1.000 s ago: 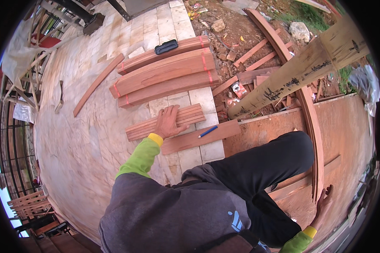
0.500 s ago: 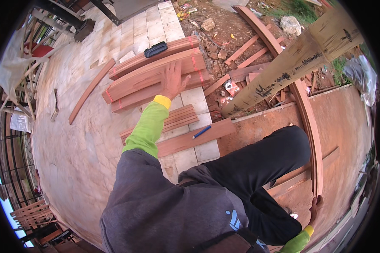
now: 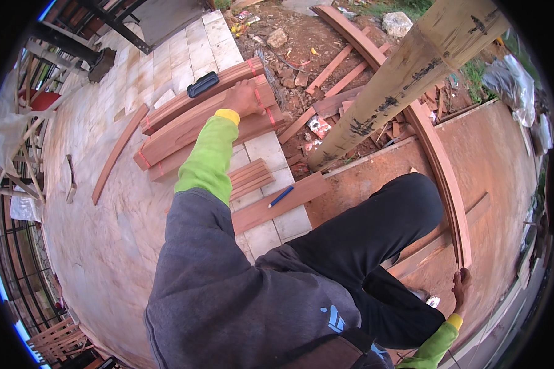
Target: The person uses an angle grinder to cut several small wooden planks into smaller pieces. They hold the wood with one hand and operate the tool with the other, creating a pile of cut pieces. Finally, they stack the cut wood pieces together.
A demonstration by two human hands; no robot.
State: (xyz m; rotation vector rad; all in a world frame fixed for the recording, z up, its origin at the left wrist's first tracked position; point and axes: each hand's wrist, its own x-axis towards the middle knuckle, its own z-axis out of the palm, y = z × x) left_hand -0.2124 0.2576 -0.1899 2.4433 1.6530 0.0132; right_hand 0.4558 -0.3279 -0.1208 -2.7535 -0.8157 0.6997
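Observation:
My left hand [image 3: 241,98] lies on top of a bundle of reddish wooden boards [image 3: 191,129] tied with pink string, near its right end. Its fingers curl over the bundle's far edge, their tips hidden. At the lower right my right hand [image 3: 461,288] is closed around the near end of long wooden boards [image 3: 447,197], which run far out past the bamboo post. Between my arms a single flat board [image 3: 252,215] carries a blue pencil-like marker [image 3: 281,197]. A small stack of strips [image 3: 252,175] lies beside it.
A black tray-like case [image 3: 203,84] rests on the rear bundle. A thick bamboo post [image 3: 400,92] leans across the right side. Loose offcuts and a rock [image 3: 397,24] lie on the dirt beyond. One loose strip [image 3: 118,154] is on the tiled floor [image 3: 86,240].
My left hand has gone from spread flat on the bundle to curled over its far edge. The right hand keeps its hold on the long boards. The whole view has shifted slightly.

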